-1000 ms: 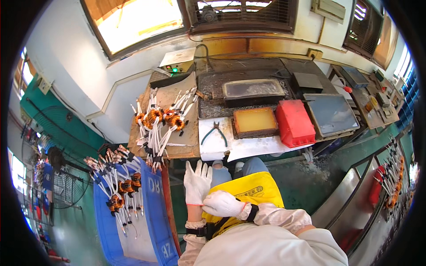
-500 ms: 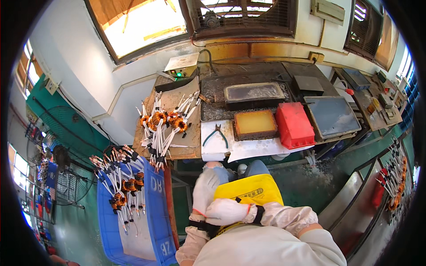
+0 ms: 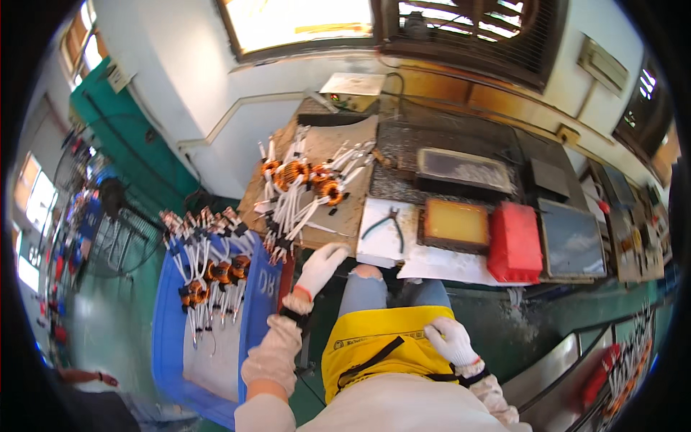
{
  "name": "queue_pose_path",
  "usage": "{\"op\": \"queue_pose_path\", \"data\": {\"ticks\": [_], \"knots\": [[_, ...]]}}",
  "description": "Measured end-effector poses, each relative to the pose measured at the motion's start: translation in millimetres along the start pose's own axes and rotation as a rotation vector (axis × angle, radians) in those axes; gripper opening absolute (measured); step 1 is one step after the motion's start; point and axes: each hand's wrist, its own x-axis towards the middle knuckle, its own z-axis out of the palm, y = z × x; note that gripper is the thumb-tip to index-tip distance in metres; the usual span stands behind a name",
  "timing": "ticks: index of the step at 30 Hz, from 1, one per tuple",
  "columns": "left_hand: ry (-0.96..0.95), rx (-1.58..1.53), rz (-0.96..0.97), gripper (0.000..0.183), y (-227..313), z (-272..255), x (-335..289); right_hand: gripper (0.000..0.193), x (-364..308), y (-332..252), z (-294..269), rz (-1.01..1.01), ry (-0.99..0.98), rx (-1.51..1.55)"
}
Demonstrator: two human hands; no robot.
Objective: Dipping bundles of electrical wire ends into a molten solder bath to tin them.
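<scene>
White gloves (image 3: 317, 279) cover our hands. Our left hand (image 3: 323, 269) is near the front edge of the counter (image 3: 332, 239), fingers together and loosely stretched, with nothing we can see in them; the orange coils with white wires (image 3: 294, 175) lie on the counter beyond it. Our right hand (image 3: 452, 341) rests on the yellow apron (image 3: 385, 322), fingers curled; we cannot tell whether they pinch it. Earlier, our hands met at the left wrist; now they are well apart.
</scene>
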Motion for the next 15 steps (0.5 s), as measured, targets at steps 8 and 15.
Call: {"op": "queue_pose_path", "data": {"ticks": [8,15], "knots": [[0.116,0.262,-0.045,0.039,-18.7,-48.9,76.7,0.021,0.9,17.6,19.5,0.082,-0.121,-0.02],[0.253,0.305,-0.044,0.047,-50.2,-52.3,99.3,0.023,21.0,19.4,19.6,-0.017,-0.154,-0.11]]}}
